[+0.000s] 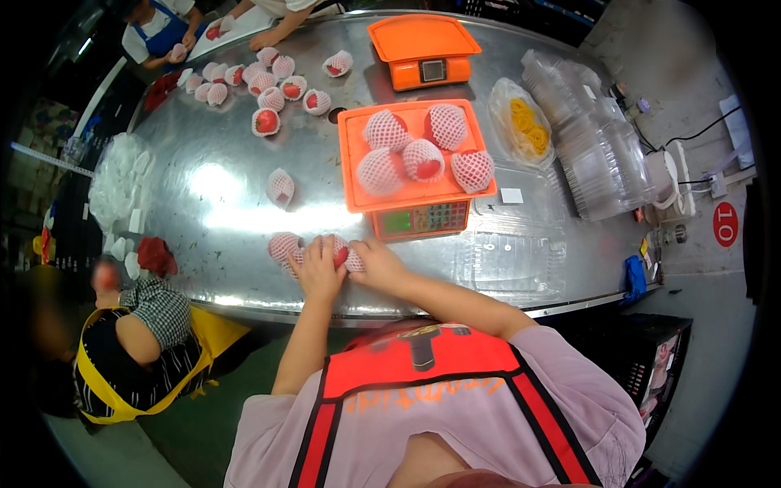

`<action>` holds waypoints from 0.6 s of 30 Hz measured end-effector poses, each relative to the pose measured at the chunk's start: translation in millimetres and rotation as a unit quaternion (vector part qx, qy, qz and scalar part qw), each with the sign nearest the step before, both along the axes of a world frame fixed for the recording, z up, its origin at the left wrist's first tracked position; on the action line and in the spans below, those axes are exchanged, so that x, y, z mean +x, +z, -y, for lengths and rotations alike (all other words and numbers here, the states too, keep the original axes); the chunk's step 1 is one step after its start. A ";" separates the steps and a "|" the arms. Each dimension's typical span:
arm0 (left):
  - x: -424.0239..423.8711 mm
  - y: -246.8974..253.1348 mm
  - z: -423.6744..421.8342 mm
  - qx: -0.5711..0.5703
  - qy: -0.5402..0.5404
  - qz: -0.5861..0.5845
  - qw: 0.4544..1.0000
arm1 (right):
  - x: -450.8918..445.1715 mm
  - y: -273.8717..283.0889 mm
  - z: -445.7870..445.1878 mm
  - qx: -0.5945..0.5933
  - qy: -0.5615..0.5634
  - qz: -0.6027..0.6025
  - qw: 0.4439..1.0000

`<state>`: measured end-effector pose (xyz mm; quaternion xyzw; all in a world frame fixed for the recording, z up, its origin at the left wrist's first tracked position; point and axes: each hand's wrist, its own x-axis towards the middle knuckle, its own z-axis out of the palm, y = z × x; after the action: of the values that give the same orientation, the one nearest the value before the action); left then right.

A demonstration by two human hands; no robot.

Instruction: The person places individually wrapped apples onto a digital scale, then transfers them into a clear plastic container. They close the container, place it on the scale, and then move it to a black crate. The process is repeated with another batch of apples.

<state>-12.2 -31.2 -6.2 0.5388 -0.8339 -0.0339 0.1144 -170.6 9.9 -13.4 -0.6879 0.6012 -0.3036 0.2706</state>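
Both my hands are on one red fruit in a white foam net [340, 255] near the front edge of the metal table. My left hand [319, 268] lies over its left side, my right hand [375, 265] over its right side. Touching or close to my left hand is another netted fruit [284, 249]. Ahead, an orange weighing scale [356, 204] carries several netted red fruits [426, 161] on its tray. A single netted fruit [280, 188] lies left of the scale.
Several netted fruits [262, 82] lie at the back left. A second orange scale [425, 46] stands behind. To the right are a bag of yellow rubber bands [526, 125], stacked clear plastic containers [589, 134] and a clear tray [515, 262]. Co-workers stand at the left and back.
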 end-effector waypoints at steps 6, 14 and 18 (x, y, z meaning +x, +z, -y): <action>4.0 3.0 -0.3 0.030 0.007 0.008 1.000 | -28.5 30.2 -32.7 -0.036 -0.030 -0.009 0.999; 14.2 18.1 -9.5 0.002 -0.042 -0.151 0.988 | -206.1 49.0 -124.5 -0.070 -0.367 -0.132 0.918; -9.4 34.2 -15.4 -0.017 -0.119 -0.255 0.959 | -260.1 37.7 -171.7 0.012 -0.457 -0.348 0.818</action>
<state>-21.6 -15.8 28.0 0.4070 -0.8356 -0.1698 0.3275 -430.8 181.6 24.3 -0.3902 0.9045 -0.1256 -0.1178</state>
